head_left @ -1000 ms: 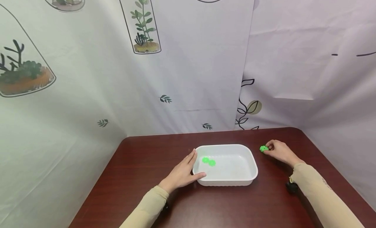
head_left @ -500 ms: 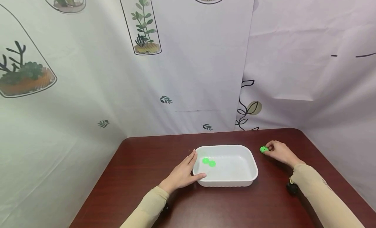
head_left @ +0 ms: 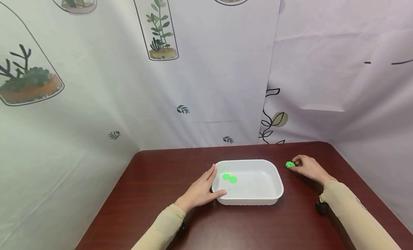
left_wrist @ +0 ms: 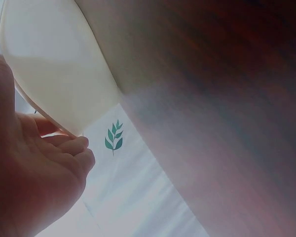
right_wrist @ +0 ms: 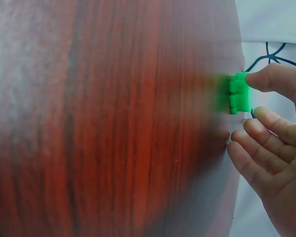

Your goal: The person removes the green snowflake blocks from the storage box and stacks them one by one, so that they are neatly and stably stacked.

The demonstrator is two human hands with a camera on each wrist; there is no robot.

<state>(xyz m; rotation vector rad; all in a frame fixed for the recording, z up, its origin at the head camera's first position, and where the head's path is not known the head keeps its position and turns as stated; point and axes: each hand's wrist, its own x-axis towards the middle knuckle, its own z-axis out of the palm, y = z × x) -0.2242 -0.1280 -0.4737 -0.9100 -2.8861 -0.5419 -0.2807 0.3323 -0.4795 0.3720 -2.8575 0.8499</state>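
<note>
A white rectangular tray (head_left: 248, 200) stands on the table. My left hand (head_left: 200, 190) rests against its left end, fingers straight along the side and thumb over the near rim. Two flat, bright green flower-shaped pieces (head_left: 233, 179) lie inside the tray, towards its left. Right of the tray, my right hand (head_left: 308, 167) pinches a thicker green scalloped piece (head_left: 290, 164) between thumb and forefinger, close to the tabletop. From the right wrist, this green piece (right_wrist: 240, 93) shows a ridged edge, with the thumb on it and the other fingers loosely bent.
The dark red-brown table (head_left: 248, 225) has rounded far corners. A white cloth (head_left: 209, 81) printed with plants hangs behind it and along both sides. A small black object (head_left: 321, 207) sits under the right wrist.
Both hands and the tray stay in place. The right fingers shift only very slightly about the green piece. The head view has tilted up a little.
</note>
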